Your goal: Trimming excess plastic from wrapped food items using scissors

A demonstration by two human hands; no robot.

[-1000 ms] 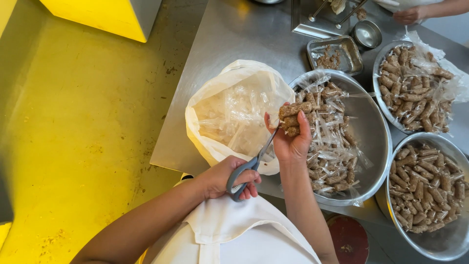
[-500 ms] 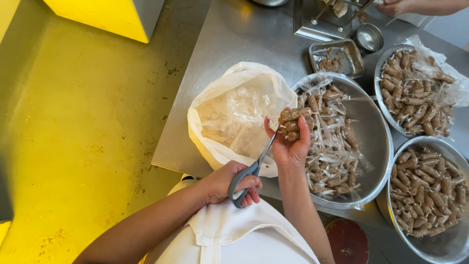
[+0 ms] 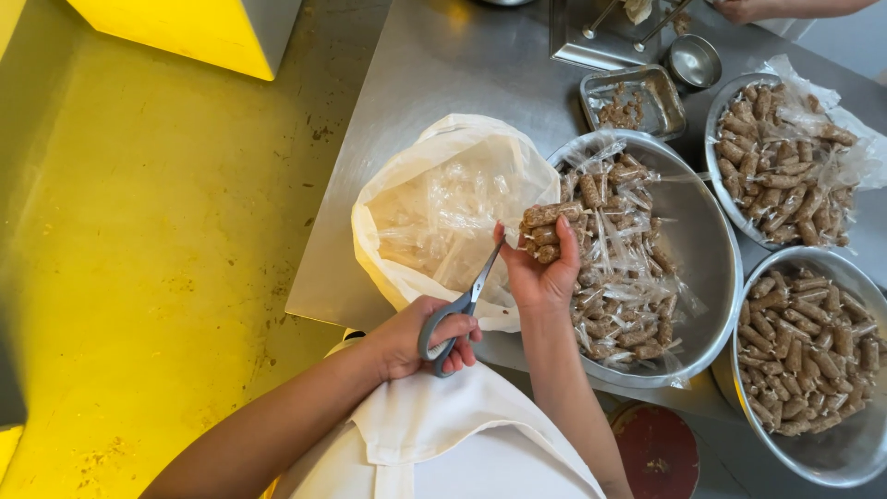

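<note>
At a stainless-steel work table (image 3: pixel 434 83), a person's left hand (image 3: pixel 420 337) is closed through the grey plastic handles of a pair of steel scissors (image 3: pixel 459 307), the blades angled up toward a small bundle of brown, plastic-wrapped sausage-shaped rolls (image 3: pixel 545 231). The right hand (image 3: pixel 543 273) has its fingers curled firmly around that bundle, holding it just above the left rim of a large round steel bowl (image 3: pixel 711 305) heaped with more wrapped rolls and loose clear film. The scissor tips sit just beside the bundle; whether they touch it cannot be told. Immediately left of the bowl lies an open white plastic bag (image 3: pixel 443 208) filled with crumpled clear wrappers. To the bowl's right stand two more round steel bowls of brown rolls, one nearer the person (image 3: pixel 836 444) and one farther (image 3: pixel 730 199). Beyond the big bowl are a small rectangular steel tray (image 3: pixel 670 106) with crumbs and a small round steel cup (image 3: pixel 693 63).
</note>
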